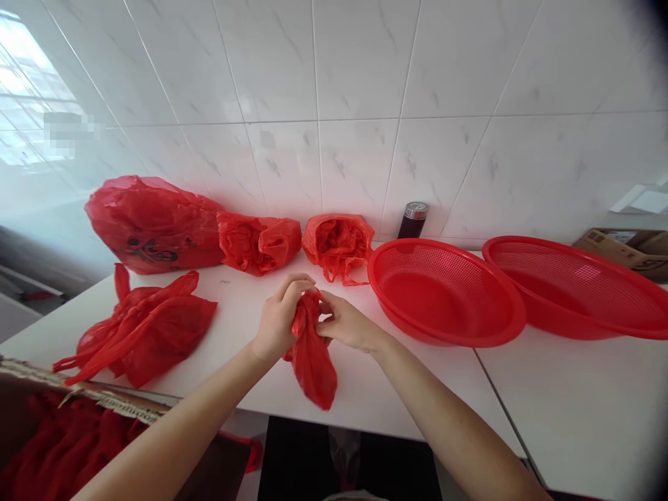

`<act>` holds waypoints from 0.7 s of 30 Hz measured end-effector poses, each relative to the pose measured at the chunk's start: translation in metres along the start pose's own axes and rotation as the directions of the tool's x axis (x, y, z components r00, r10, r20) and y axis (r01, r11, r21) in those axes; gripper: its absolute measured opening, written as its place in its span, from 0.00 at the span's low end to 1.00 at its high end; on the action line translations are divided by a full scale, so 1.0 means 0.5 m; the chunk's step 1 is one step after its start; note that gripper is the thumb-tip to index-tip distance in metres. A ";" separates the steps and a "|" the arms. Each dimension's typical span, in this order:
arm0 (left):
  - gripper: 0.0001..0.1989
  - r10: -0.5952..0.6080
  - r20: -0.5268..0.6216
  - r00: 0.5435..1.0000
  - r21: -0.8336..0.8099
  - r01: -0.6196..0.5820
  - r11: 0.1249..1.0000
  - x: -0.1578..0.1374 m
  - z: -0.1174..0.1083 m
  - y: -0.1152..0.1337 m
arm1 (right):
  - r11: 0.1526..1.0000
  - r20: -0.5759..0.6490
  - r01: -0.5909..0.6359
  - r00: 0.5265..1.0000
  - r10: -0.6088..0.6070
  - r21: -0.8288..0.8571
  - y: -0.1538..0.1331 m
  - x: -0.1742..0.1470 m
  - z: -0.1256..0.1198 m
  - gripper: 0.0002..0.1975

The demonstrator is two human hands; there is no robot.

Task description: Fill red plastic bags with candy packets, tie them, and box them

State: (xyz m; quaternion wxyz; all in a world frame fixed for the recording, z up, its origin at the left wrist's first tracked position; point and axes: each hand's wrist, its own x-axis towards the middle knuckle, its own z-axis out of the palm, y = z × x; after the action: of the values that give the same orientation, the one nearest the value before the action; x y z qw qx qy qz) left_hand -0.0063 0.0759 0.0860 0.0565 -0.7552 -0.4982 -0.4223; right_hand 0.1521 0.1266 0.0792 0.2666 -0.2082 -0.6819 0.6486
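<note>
In the middle of the head view, a red plastic bag [317, 365] hangs gathered between my two hands, above the front part of the white table [396, 390]. My left hand [284, 309] is closed on the bag's upper part, fingers curled around it. From the other side, my right hand [344, 321] pinches the bag near its bunched top; the thumb and fingers curve inward. The lower end of the bag dangles loose and narrows downward. Folds of plastic hide some of my fingertips.
Red baskets [443, 334] stand at the right, a dark flask [413, 219] behind. Crumpled red bags [339, 240] line the tiled wall. A tied red bag [140, 327] lies left. A cardboard box [104, 396] holding red bags sits front left; another box [621, 250] is far right.
</note>
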 end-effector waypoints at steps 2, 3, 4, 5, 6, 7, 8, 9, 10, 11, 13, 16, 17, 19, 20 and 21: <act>0.13 -0.019 0.013 1.000 -0.036 0.019 0.999 0.004 -0.001 0.001 | 1.000 0.011 0.006 1.000 -0.006 0.007 -0.007 -0.002 -0.012 0.10; 0.12 -0.035 0.031 0.999 -0.055 0.037 0.998 0.005 -0.005 0.002 | 1.000 0.010 0.015 1.000 -0.015 0.001 -0.012 -0.003 -0.020 0.08; 0.11 -0.052 0.057 0.997 -0.072 0.056 0.996 0.007 -0.010 0.004 | 1.000 0.011 0.025 1.000 -0.024 -0.014 -0.017 -0.004 -0.028 0.08; 0.10 -0.070 0.091 0.993 -0.087 0.078 0.993 0.009 -0.018 0.006 | 0.999 0.014 0.035 0.999 -0.035 -0.036 -0.020 -0.006 -0.036 0.09; 0.11 -0.086 0.141 0.986 -0.099 0.100 0.990 0.011 -0.026 0.008 | 0.997 0.013 0.051 0.999 -0.050 -0.061 -0.023 -0.008 -0.043 0.10; 0.12 -0.097 0.204 0.974 -0.109 0.121 0.987 0.012 -0.035 0.010 | 0.994 0.002 0.069 0.998 -0.069 -0.090 -0.026 -0.010 -0.048 0.11; 0.14 -0.102 0.268 0.958 -0.117 0.138 0.983 0.012 -0.044 0.011 | 0.989 -0.015 0.088 0.996 -0.091 -0.118 -0.028 -0.012 -0.051 0.12; 0.16 -0.106 0.330 0.938 -0.123 0.154 0.980 0.012 -0.053 0.011 | 0.984 -0.035 0.106 0.993 -0.113 -0.143 -0.030 -0.015 -0.053 0.13; 0.17 -0.110 0.384 0.917 -0.126 0.170 0.977 0.011 -0.062 0.010 | 0.980 -0.049 0.119 0.991 -0.128 -0.157 -0.032 -0.018 -0.053 0.14; 0.19 -0.118 0.430 0.895 -0.127 0.189 0.974 0.008 -0.070 0.008 | 0.979 -0.053 0.123 0.990 -0.133 -0.160 -0.033 -0.022 -0.052 0.14; 0.20 -0.147 0.499 0.854 -0.145 0.249 0.958 0.001 -0.088 0.000 | 0.985 -0.037 0.106 0.993 -0.112 -0.136 -0.033 -0.031 -0.048 0.14; 0.20 -0.262 0.553 0.791 -0.187 0.425 0.886 -0.022 -0.119 -0.033 | 0.998 -0.023 0.049 0.998 -0.050 -0.030 -0.005 -0.050 -0.045 0.17; 0.19 -0.319 0.563 0.763 -0.190 0.494 0.848 -0.034 -0.130 -0.051 | 1.000 -0.046 0.019 0.999 -0.019 0.014 0.015 -0.057 -0.046 0.19; 0.20 -0.423 0.616 0.664 -0.161 0.632 0.758 -0.062 -0.149 -0.093 | 0.995 -0.148 -0.062 0.986 0.073 0.078 0.069 -0.068 -0.050 0.21; 0.21 -0.455 0.665 0.592 -0.136 0.696 0.706 -0.078 -0.155 -0.114 | 0.989 -0.226 -0.111 0.965 0.130 0.095 0.100 -0.071 -0.054 0.21; 0.23 -0.465 0.719 0.517 -0.114 0.748 0.654 -0.091 -0.158 -0.133 | 0.983 -0.313 -0.152 0.933 0.177 0.104 0.129 -0.071 -0.057 0.22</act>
State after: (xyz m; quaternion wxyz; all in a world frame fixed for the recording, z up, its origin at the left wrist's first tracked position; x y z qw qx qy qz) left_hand -0.1122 0.0368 0.0823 -0.4298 -0.6133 -0.6221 -0.2281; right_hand 0.1934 0.1308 0.0120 0.3267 -0.3569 -0.5837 0.6521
